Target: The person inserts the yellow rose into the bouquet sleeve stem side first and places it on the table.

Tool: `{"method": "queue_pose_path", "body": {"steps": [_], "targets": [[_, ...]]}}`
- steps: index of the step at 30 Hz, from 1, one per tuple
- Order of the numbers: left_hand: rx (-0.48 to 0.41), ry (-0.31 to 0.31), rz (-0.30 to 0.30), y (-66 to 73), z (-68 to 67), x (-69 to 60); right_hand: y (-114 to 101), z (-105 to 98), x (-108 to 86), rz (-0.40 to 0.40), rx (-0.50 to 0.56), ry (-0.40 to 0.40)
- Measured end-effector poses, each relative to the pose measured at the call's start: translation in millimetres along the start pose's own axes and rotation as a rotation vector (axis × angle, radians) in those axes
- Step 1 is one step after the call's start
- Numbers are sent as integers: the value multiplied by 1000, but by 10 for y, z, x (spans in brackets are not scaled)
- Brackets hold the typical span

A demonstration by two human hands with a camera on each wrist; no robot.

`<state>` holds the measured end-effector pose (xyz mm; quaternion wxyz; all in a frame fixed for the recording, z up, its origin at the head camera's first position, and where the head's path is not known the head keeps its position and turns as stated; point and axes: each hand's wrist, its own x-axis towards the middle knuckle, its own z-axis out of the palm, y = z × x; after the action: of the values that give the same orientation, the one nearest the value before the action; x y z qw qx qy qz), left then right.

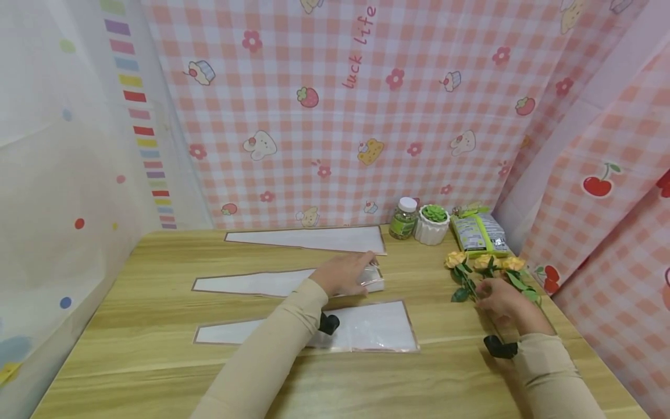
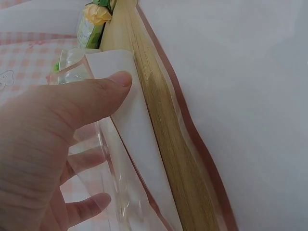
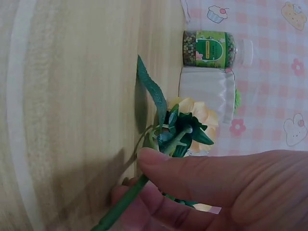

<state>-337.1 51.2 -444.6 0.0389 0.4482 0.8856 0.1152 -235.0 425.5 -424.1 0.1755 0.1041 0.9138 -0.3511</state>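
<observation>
My left hand (image 1: pixel 342 273) lies over the wide right end of the middle white flower sleeve (image 1: pixel 282 282). In the left wrist view, its thumb is over the white face and the other fingers show through clear film (image 2: pixel 125 192), so it holds the sleeve's end. Between thumb and fingers, my right hand (image 1: pixel 505 299) pinches the green stem (image 3: pixel 122 202) of an artificial yellow rose (image 3: pixel 199 115). Beside it in the head view are two more yellow roses, a middle rose (image 1: pixel 485 262) and a right-hand rose (image 1: pixel 513 263); their stems are partly hidden by the hand.
One white sleeve (image 1: pixel 314 238) lies behind the middle one, and another sleeve (image 1: pixel 377 326) lies in front. Along the back stand a lidded jar (image 1: pixel 403 220) and a white pot (image 1: pixel 432 231) with a green succulent. A green-and-grey packet (image 1: pixel 480 231) sits at the back right, by the curtain.
</observation>
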Motion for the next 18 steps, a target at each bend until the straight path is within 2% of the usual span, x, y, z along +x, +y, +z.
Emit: {"method": "queue_pose_path", "body": {"steps": [12,18], "targets": [[14,17,9,-9,2,-27,-15,-46,-10,-12,-61,20],[19,14,9,-1,-2,-34,-79,-85,-65,-60,-110,64]]}}
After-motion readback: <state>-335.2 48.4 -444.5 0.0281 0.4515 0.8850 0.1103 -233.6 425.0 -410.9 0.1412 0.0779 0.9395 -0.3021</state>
